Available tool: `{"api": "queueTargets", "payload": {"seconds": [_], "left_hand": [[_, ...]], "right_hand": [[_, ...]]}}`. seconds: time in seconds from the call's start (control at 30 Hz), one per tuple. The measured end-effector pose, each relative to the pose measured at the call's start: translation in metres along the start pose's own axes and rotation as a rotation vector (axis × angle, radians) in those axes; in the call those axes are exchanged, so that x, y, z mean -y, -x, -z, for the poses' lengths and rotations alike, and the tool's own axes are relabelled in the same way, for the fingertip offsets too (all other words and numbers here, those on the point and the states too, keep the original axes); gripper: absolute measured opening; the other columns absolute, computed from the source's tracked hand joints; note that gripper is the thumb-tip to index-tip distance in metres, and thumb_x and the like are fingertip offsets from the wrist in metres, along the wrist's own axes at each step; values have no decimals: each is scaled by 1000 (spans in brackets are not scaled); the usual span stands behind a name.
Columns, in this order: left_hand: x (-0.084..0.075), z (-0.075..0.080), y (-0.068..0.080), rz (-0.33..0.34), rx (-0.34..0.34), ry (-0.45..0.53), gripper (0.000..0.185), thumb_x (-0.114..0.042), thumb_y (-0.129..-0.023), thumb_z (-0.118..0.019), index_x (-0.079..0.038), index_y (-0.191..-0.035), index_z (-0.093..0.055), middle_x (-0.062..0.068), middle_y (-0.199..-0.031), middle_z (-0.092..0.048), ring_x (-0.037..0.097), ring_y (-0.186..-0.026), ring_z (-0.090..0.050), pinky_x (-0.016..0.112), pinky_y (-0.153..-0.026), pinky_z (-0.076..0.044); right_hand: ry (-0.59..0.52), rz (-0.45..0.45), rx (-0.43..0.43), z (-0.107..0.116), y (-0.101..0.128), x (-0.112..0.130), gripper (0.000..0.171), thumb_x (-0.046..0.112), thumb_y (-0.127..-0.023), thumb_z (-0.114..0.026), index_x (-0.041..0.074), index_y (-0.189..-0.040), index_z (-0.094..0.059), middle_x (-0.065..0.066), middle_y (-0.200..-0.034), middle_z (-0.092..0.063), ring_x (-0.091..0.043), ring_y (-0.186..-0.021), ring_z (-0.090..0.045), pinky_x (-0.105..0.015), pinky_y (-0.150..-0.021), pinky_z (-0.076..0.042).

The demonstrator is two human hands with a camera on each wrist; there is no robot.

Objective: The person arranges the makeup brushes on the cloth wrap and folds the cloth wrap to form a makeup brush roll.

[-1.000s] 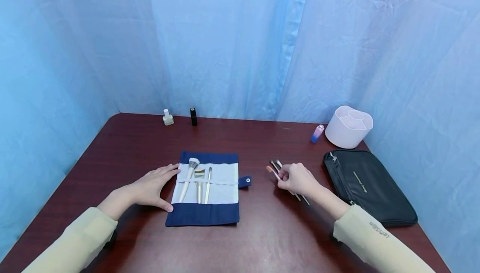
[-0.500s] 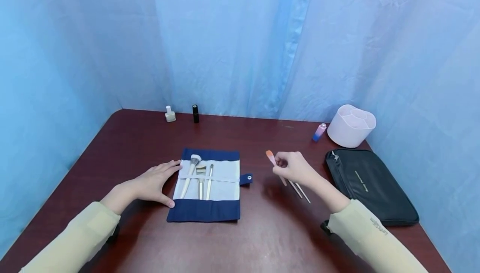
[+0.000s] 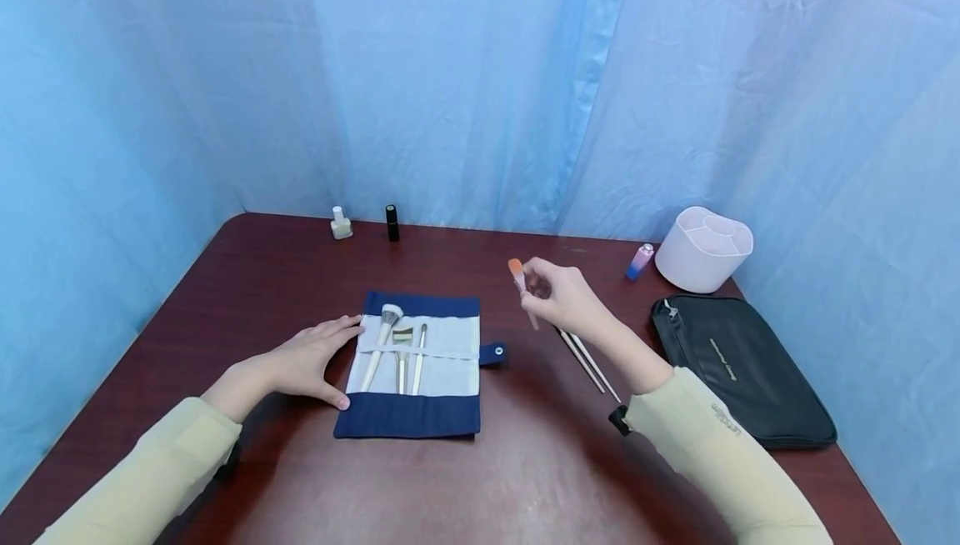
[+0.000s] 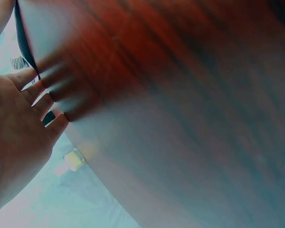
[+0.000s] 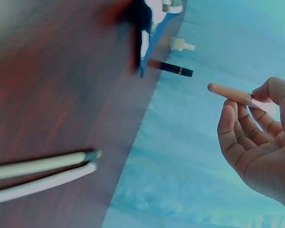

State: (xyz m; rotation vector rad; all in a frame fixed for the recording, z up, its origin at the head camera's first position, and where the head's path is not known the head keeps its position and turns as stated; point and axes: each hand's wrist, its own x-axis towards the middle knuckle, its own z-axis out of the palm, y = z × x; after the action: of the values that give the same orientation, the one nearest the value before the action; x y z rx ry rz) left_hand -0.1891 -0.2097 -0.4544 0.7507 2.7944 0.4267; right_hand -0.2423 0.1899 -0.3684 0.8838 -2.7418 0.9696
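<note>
My right hand (image 3: pixel 564 302) pinches a makeup brush (image 3: pixel 519 275) with an orange tip, held above the table between the brush roll and two loose brushes. In the right wrist view its pinkish handle (image 5: pixel 228 93) sticks out from thumb and fingers. My left hand (image 3: pixel 306 363) rests at the left edge of the open navy and white brush roll (image 3: pixel 450 370), fingers spread. Tucked under the roll's elastic band are a fluffy brush (image 3: pixel 387 325), a flat-topped brush (image 3: pixel 402 357) and a thin brush (image 3: pixel 420 358). Two loose brushes (image 3: pixel 587 363) lie on the table below the right hand, partly hidden.
A black zip pouch (image 3: pixel 750 370) lies at the right. Behind it stand a white divided holder (image 3: pixel 702 257) and a pink-blue bottle (image 3: pixel 639 262). At the back left are a nail polish bottle (image 3: pixel 341 227) and a black tube (image 3: pixel 392 224). Blue curtains surround the table.
My right hand has lifted the orange-tipped brush off the table, away from the two loose brushes, and moved it up and left. The left hand stays on the brush roll's edge.
</note>
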Motion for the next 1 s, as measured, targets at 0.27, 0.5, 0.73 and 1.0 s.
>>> {"api": "queueTargets", "payload": {"seconds": [0.27,0.5,0.73,1.0], "left_hand": [[2,-3,-1,-4,8,3,114,-68,-62,-73,-5,-147,-30,14,-155,-22,37,-140,-23,61,-108,-23],[1,-3,1,5,13,10,113,-67,-62,-74,-6,-147,-30,14,-155,-22,37,-140,-22,61,-108,-22],[0,-3,1,3,9,7,113,-67,-62,-74,-6,-147,-30,13,-155,-22,37,-140,-22,62,-108,-22],[-2,-4,1,-17,10,18,112,-64,-63,-76,-5,-147,-29,14,-156,-21,38,-141,-21,60,-108,-23]], "right_hand": [[-69,17,-13,-10,-28,16,7,22,-92,-57,18,-92,-62,5,-79,-65,-11,-65,-57,-30,-59,-45],[-208,-15,-2,-25,-44,28,12,25,-92,-60,16,-99,-62,1,-86,-65,-20,-69,-65,-28,-62,-54],[-404,-25,43,-48,-58,32,15,21,-90,-65,12,-101,-60,-3,-87,-70,-17,-72,-69,-37,-68,-57],[-511,-97,101,-74,-61,14,18,21,-93,-61,6,-104,-62,-9,-85,-71,-36,-80,-68,-42,-70,-57]]}}
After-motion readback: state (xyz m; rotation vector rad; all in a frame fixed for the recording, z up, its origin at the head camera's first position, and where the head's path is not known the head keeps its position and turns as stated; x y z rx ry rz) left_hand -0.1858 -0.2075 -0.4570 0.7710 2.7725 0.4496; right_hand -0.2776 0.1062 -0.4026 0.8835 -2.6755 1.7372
